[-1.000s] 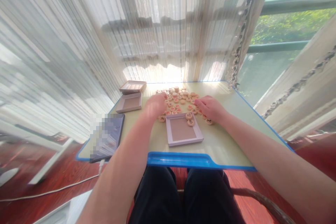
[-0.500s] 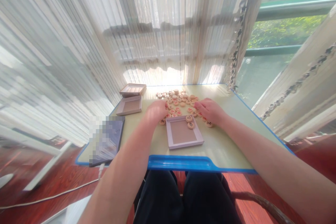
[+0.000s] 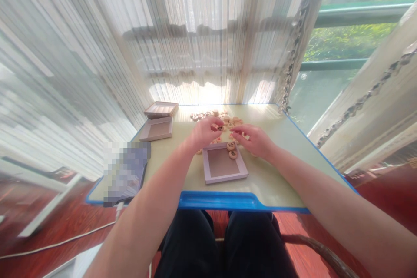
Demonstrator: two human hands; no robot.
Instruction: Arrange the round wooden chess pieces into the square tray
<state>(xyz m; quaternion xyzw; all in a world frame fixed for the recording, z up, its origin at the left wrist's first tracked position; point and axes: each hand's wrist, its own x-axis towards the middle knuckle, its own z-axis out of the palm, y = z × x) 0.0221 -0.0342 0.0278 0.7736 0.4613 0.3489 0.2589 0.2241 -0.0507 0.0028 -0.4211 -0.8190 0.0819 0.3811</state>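
Round wooden Chinese chess pieces (image 3: pixel 235 120) with red or dark characters lie in a loose heap at the middle of the table. Above the heap, my left hand (image 3: pixel 206 134) pinches one chess piece (image 3: pixel 220 128) with a dark character. Facing it from the right is my right hand (image 3: pixel 253 140), its bent thumb and fingers apart, low over the pieces and partly covering them. In front of both hands sits a shallow cardboard box tray (image 3: pixel 224 180). Two chess pieces (image 3: pixel 232 150) lie inside by its far right corner.
Another shallow box tray (image 3: pixel 157 129) and a similar tray (image 3: pixel 161 108) stand at the back left. A dark, pixelated flat device (image 3: pixel 138 167) with a white cable lies at the left edge. The table (image 3: pixel 293 173) has a blue rim; curtains hang behind it.
My left hand has risen and moved right, now with a chess piece in its fingers. My right hand has shifted slightly left, and its thumb and fingers show apart.
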